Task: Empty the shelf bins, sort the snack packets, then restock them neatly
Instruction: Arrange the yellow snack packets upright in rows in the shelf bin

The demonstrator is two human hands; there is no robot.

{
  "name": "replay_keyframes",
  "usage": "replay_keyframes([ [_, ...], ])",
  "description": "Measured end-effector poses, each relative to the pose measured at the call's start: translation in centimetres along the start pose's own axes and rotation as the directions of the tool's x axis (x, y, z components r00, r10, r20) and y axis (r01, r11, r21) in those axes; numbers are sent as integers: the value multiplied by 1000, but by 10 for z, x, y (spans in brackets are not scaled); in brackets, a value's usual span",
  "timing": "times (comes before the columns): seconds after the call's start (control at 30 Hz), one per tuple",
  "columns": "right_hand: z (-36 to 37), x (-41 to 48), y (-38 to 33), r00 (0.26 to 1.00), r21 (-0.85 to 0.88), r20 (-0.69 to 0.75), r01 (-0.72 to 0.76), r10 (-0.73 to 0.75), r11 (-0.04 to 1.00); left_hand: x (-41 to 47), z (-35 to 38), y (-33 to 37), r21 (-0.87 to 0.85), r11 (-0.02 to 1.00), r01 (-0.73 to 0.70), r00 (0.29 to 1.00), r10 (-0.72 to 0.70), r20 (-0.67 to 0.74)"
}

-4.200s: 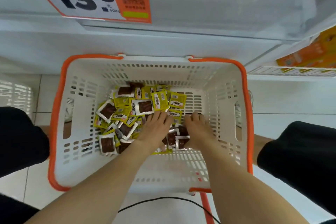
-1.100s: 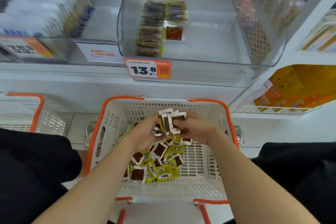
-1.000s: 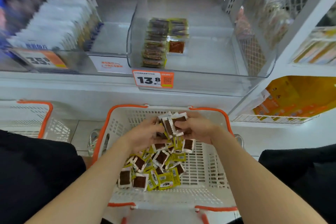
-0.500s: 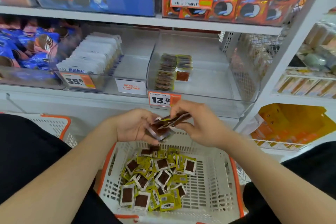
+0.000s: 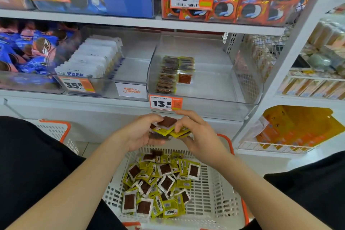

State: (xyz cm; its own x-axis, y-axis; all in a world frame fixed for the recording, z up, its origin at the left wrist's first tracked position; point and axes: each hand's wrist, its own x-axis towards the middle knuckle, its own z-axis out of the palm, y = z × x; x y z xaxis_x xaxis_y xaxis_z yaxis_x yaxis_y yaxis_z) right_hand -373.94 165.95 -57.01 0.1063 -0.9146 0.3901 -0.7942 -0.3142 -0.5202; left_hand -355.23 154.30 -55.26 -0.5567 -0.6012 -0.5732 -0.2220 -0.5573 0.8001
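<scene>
Flanking the clear shelf bin (image 5: 214, 87) are white packs (image 5: 93, 58) at its left and a wire divider (image 5: 248, 73) at its right; a 13.8 price tag (image 5: 165, 103) is clipped to its front. Just below that tag, above the white basket (image 5: 224, 188), one small stack of snack packets (image 5: 167, 127) is pinched by both the left grip (image 5: 140, 134) and the right grip (image 5: 199, 132), fingers curled round it. Two short rows of packets (image 5: 168, 74) are seen in the bin; the basket's heap (image 5: 158, 183) cannot be counted.
</scene>
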Motion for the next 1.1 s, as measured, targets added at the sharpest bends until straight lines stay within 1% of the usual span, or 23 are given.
replay_keyframes([
  [0.07,5,-3,-1,996,-184,19,84,-82,979,2,3,-3,8,1000,29,1000,-29,0],
  [0.13,8,-6,0,970,-381,66,243,-235,892,1,4,-5,54,997,57,997,-60,57],
  [0.17,8,-8,0,950,-432,91,309,-300,847,0,4,-6,63,996,68,995,-73,75],
  [0.23,10,-12,1,919,-452,117,386,-375,804,4,3,-8,47,995,83,994,-86,64],
  [0.27,11,-14,3,913,-438,124,402,-389,804,5,1,-9,31,995,91,994,-92,51],
  [0.33,17,-16,4,921,-373,105,386,-375,843,7,-1,-9,-22,994,111,993,-111,33],
  [0.47,26,-14,4,973,-239,-8,221,-230,946,6,1,-11,-133,985,108,994,-108,12],
  [0.5,24,-13,4,981,-208,-23,186,-195,960,7,3,-12,-154,984,87,996,-90,-11],
  [0.57,17,-12,3,990,-161,-49,122,-132,979,11,2,-14,-185,982,47,992,-67,-105],
  [0.6,13,-11,-1,995,-94,-78,55,-62,994,13,0,-15,-164,986,30,986,-56,-156],
  [0.63,9,-10,-5,993,28,-101,-51,54,998,16,-3,-18,-115,993,22,980,-44,-194],
  [0.67,6,-9,-10,976,186,-100,-173,194,967,17,-7,-20,-43,999,21,976,-30,-214],
  [0.7,3,-8,-13,945,339,-52,-286,322,896,15,-10,-21,35,999,26,979,-18,-205],
  [0.73,2,-6,-15,906,452,34,-390,421,802,13,-11,-22,106,994,34,984,-14,-176],
  [0.77,1,-5,-15,863,493,125,-482,489,725,13,-11,-22,166,986,32,992,-11,-130],
  [0.8,1,-6,-15,819,482,214,-563,533,671,8,-8,-21,212,977,20,997,-4,-74],
  [0.87,2,-7,-14,755,438,324,-654,570,617,2,1,-18,241,970,-38,999,40,-3],
  [0.9,3,-7,-15,734,438,356,-678,578,591,-2,8,-16,247,966,-71,997,73,4],
  [0.97,4,-8,-19,708,483,406,-703,578,522,-14,23,-10,358,925,-125,988,150,-43],
  [1.03,6,-8,-25,710,586,449,-692,542,421,-26,38,-5,488,846,-215,947,303,-107],
  [1.07,7,-8,-29,728,647,459,-666,509,370,-30,44,-4,539,797,-273,918,384,-103],
  [1.1,6,-7,-35,757,691,447,-630,476,354,-31,47,-3,557,773,-303,902,421,-95],
])
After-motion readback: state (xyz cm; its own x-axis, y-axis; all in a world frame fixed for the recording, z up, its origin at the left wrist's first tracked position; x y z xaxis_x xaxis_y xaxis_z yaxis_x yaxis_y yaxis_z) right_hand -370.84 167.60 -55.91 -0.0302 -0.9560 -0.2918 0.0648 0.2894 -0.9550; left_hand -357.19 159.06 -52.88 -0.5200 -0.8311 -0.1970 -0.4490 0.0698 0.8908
